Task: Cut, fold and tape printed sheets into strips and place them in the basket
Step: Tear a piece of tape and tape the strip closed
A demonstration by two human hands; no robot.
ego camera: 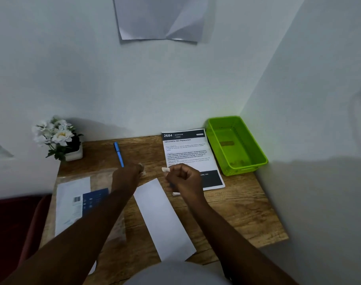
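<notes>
One folded white strip lies on the wooden surface between the person's forearms, and it looks ready for taping. The green basket at the far right corner holds no strips that I can make out, so by my judgement the task is early: taping this strip and dropping it in are still to do, and the printed sheets stacked beside the basket are still uncut.

Both hands hover just above the far end of the strip. The left hand has its fingers curled round something small and pale, probably a tape roll, though it is too blurred to be sure. The right hand pinches a short whitish piece, seemingly tape, between thumb and fingers.

Counted: one strip, one basket, one stack of printed sheets whose number I cannot tell, one blue pen, one clear packet with a barcode label, one pot of white flowers, and one sheet of paper on the wall.
</notes>
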